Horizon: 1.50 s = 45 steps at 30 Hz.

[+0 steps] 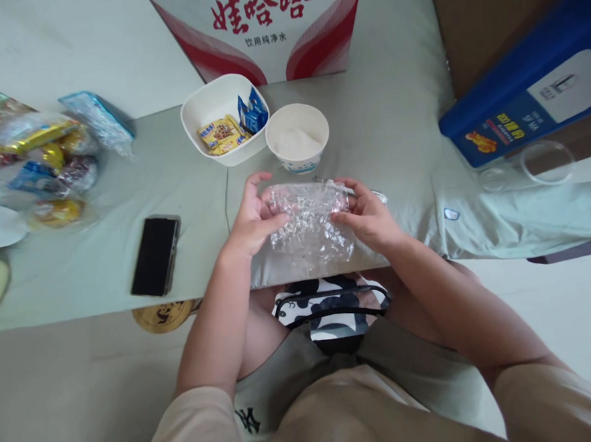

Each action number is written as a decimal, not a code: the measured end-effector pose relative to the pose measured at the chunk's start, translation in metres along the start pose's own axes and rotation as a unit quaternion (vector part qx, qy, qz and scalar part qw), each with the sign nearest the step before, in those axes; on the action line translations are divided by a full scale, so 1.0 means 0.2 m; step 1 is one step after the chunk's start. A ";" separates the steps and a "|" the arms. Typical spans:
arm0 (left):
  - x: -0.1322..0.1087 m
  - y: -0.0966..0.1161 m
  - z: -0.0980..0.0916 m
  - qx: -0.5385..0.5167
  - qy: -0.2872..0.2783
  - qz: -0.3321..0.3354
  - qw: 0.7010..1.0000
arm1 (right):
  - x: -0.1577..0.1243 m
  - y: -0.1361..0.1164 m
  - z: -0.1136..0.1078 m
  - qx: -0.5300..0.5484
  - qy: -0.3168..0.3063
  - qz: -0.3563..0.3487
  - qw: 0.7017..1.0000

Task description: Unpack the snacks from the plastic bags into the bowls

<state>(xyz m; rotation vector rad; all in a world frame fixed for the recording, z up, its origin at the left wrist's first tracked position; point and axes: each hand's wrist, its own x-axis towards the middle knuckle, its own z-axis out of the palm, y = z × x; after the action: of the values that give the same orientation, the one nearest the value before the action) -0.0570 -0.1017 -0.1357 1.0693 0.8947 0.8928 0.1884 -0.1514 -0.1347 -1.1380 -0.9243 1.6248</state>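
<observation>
We held the clear bag point(310, 223) between both hands at the near edge of the counter point(193, 187), about its middle, the crumpled film resting on the cloth. Our left hand point(255, 217) pinched its left side, the fingers narrow with the thumb on top; our right hand point(368, 218) gripped the right side the same way. Handling it well, we judged, meant a light, even pull from both sides, low over the cloth, since such thin film looked likely to tear or slip. The round bowl point(299, 164) of white powder stood just beyond the bag and seemed the likeliest thing to knock; the square bowl point(203, 103) of snack packets touched it on the left. The phone point(155, 255) lay near the left hand towards the near edge, loose snacks point(46, 156) crowded the left edge, a red carton point(264, 29) blocked the far edge, and a blue box point(528, 93) stood at the right.
</observation>
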 end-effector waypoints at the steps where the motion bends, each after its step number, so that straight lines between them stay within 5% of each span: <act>1: 0.00 0.00 0.00 0.001 0.001 -0.030 1.000 | 0.00 -0.01 0.00 0.004 0.019 -0.005 1.000; 4: 0.01 -0.01 -0.01 0.007 0.015 -0.115 0.993 | 0.01 -0.02 0.01 0.022 0.054 -0.012 0.998; 11: 0.02 0.03 0.02 -0.013 0.024 -0.048 0.998 | -0.01 0.02 0.00 -0.018 -0.055 0.046 0.997; 17: -0.01 0.06 0.07 0.046 -0.035 -0.143 0.988 | -0.02 -0.02 0.00 -0.064 -0.054 0.028 0.996; 23: 0.00 0.04 0.09 0.058 0.030 -0.125 0.990 | -0.03 -0.04 0.01 -0.107 -0.068 0.041 0.991; 28: -0.02 0.05 0.08 0.022 0.001 -0.094 0.995 | -0.02 -0.03 0.01 -0.015 -0.007 0.011 1.000; 34: -0.01 0.08 0.09 0.001 0.013 -0.007 1.000 | -0.02 -0.07 0.00 0.095 -0.065 0.023 0.993; 40: 0.01 0.04 0.08 0.094 0.013 -0.003 0.995 | 0.00 -0.03 -0.01 -0.070 0.039 -0.027 0.996; 45: 0.00 0.01 0.09 0.170 0.019 0.018 0.985 | -0.01 -0.04 0.00 -0.081 0.027 -0.001 0.996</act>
<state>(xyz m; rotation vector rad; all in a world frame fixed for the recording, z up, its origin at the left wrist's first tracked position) -0.0404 -0.1068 -0.1287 1.3672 1.0887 0.8098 0.1915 -0.1503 -0.1268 -1.2853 -1.0367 1.5318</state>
